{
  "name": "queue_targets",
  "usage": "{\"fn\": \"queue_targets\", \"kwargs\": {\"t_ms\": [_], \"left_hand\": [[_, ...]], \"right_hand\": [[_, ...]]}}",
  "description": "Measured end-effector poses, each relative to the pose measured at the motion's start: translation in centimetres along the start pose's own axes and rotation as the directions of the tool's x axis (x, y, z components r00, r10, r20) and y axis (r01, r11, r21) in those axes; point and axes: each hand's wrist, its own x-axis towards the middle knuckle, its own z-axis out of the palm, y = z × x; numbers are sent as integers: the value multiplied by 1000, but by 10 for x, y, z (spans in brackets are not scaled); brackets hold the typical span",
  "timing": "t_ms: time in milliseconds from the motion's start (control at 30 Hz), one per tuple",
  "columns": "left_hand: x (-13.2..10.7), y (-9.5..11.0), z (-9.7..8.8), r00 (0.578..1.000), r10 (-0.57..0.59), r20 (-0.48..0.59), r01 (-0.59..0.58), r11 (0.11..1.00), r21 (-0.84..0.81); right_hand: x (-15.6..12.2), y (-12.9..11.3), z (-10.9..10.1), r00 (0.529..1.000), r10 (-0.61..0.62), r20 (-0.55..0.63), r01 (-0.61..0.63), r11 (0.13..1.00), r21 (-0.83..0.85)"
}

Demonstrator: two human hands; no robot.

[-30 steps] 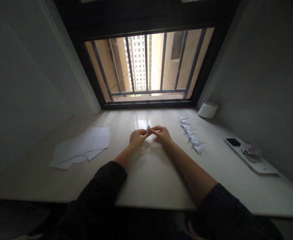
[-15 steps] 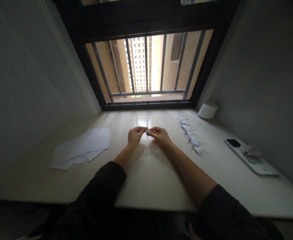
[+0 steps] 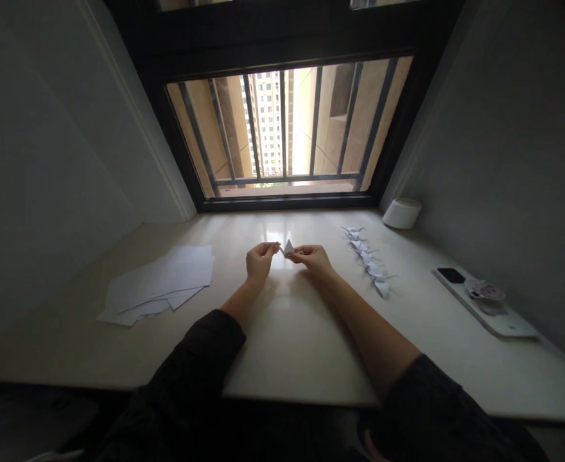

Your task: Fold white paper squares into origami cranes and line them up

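My left hand (image 3: 258,261) and my right hand (image 3: 313,258) meet above the middle of the pale desk (image 3: 287,333), both pinching a small folded white paper piece (image 3: 288,247) between the fingertips. The piece sticks up as a little point between the two hands. To the right of my right hand lies a row of several finished white folded paper figures (image 3: 368,260), running away from me toward the window.
A loose stack of white paper sheets (image 3: 160,282) lies at the left. At the right sits a white phone (image 3: 485,303) with a round sticker grip on it. A white round container (image 3: 402,212) stands by the barred window (image 3: 287,128). Walls close in on both sides.
My hands have shifted slightly, the left hand's fingers opening a little away from the piece then pinching it; the paper point now stands up more clearly between them.
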Motion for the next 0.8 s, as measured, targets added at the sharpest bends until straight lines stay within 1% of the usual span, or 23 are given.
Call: {"fn": "queue_targets", "kwargs": {"t_ms": [67, 133, 300, 433, 533, 667, 800], "left_hand": [[-2, 2, 1, 999, -32, -30, 31, 999, -9], [-4, 3, 2, 998, -36, -48, 36, 999, -7], [-3, 4, 0, 998, 32, -45, -30, 998, 51], [-2, 3, -1, 998, 56, -42, -53, 996, 68], [-3, 3, -1, 997, 74, -18, -73, 996, 56], [-3, 2, 0, 991, 125, 49, -127, 991, 49], [-3, 2, 1, 986, 122, 114, -131, 989, 71]], "right_hand": [[0, -1, 1, 1000, 10, -14, -9, 1000, 26], [0, -1, 1, 1000, 10, -23, -9, 999, 43], [-3, -3, 1, 1000, -4, 9, 4, 1000, 1], [-5, -4, 2, 1000, -7, 10, 7, 1000, -29], [-5, -3, 3, 1000, -26, 10, 27, 997, -68], [-5, -1, 3, 1000, -1, -4, 1, 995, -104], [-5, -2, 1, 1000, -12, 11, 13, 995, -102]]}}
